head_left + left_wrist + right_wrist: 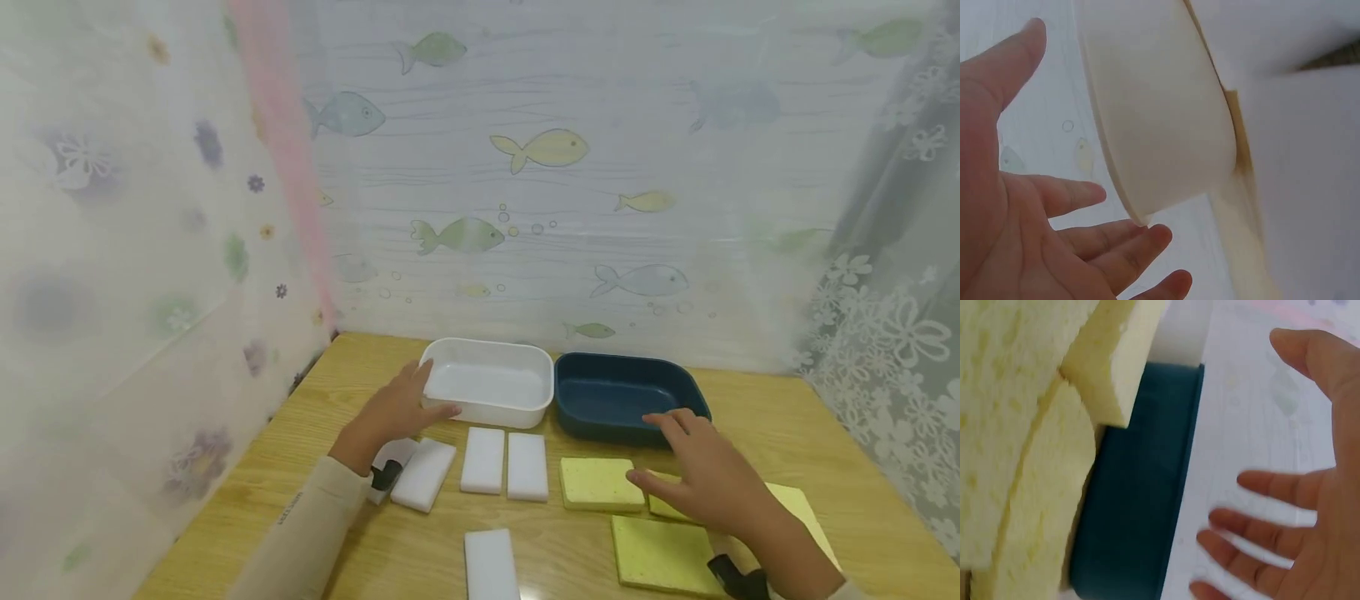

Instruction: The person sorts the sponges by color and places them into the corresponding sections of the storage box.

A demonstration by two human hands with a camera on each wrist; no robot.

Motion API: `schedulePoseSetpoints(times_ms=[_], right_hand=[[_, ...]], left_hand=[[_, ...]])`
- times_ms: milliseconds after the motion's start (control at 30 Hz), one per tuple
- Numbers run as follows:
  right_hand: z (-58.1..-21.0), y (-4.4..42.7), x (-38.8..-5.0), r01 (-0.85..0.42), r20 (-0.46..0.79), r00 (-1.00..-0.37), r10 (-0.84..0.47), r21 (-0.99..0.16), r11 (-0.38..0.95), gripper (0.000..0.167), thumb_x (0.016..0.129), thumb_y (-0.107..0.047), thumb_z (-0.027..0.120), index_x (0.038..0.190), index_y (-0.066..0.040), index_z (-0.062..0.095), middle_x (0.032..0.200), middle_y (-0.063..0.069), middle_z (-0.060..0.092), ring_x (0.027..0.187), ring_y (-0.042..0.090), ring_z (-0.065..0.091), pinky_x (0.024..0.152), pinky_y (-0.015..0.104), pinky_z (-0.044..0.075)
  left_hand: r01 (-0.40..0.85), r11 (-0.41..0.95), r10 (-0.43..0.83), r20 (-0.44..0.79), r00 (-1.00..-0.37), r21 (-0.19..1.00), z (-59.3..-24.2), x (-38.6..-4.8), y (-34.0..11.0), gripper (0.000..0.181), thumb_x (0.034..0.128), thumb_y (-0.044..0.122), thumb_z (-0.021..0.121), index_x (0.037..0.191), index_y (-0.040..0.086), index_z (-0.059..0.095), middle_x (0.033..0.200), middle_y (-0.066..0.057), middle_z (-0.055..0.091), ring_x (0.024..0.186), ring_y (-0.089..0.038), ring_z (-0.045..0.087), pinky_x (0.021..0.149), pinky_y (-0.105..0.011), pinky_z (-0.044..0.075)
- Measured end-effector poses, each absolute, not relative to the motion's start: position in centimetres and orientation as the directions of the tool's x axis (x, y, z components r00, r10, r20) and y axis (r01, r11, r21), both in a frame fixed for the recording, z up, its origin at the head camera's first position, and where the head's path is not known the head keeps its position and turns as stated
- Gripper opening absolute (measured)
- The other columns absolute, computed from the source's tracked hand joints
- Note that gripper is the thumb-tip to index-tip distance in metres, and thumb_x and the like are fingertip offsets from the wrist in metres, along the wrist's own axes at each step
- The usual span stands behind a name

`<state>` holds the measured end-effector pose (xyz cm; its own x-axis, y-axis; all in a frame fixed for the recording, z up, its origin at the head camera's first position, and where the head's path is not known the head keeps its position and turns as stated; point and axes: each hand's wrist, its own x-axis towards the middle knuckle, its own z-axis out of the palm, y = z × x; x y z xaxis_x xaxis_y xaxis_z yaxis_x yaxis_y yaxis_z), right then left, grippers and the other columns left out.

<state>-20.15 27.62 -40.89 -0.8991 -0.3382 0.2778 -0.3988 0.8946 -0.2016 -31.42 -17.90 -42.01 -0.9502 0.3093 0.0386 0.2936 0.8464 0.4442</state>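
White blocks [482, 460] and yellow blocks [660, 552] clutter the near surface [573, 550]. Left hand [392, 410], spread and empty, is by the white tub [487, 385]; right hand [708, 475], same deal, near the blue tub [615, 398] beside it. Both face up, long axes roughly left-right, fish curtain [480, 183] behind.

We look into a curtained-off space around a wood-grain table [570, 550], and cannot tell whether it belongs to a home, a workshop or somewhere else. Fish-printed sheeting [540, 258] hangs behind the table, flower-printed sheeting [150, 250] with a pink strip [281, 133] lines our left, and a white-flowered panel [903, 333] our right.
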Motion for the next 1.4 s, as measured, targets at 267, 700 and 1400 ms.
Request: schedulePoseSetpoints(times_ms=[267,700,1400], right_hand=[[-42.5,26.9,-20.4,-0.437,0.238,-0.892,-0.385,-0.231,0.869,0.076,0.084,-0.074,0.069,0.133,-0.016,0.065,0.121,-0.004,0.066,0.106,0.018,0.064,0.081,0.04,0.057],[-43.1,26.8,-21.0,-0.483,0.148,-0.876,-0.46,-0.245,0.841,0.069,0.08,-0.056,0.085,0.133,-0.016,0.067,0.13,0.002,0.067,0.118,0.031,0.061,0.091,0.052,0.055],[-43.2,26.9,-21.0,-0.517,0.21,-0.856,-0.473,-0.323,0.792,0.06,0.087,-0.064,0.073,0.129,-0.021,0.067,0.121,-0.011,0.066,0.102,0.013,0.064,0.079,0.034,0.057]], left_hand=[[0.226,0.819,0.23,0.058,-0.971,0.528,-42.7,-32.8,-17.8,0.1,0.0944,0.058,0.069,0.162,-0.002,0.025,0.165,-0.024,0.032,0.149,-0.043,0.038,0.118,-0.061,0.037],[0.219,0.83,0.213,0.071,-0.974,0.512,-41.7,-33.6,-17.7,0.096,0.0962,0.057,0.068,0.162,-0.001,0.027,0.165,-0.022,0.033,0.153,-0.042,0.032,0.122,-0.059,0.031],[0.209,0.87,0.215,0.037,-0.976,0.446,-41.5,-33.5,-17.4,0.095,0.0923,0.058,0.072,0.16,0.003,0.035,0.16,-0.017,0.045,0.146,-0.037,0.045,0.116,-0.056,0.041]])
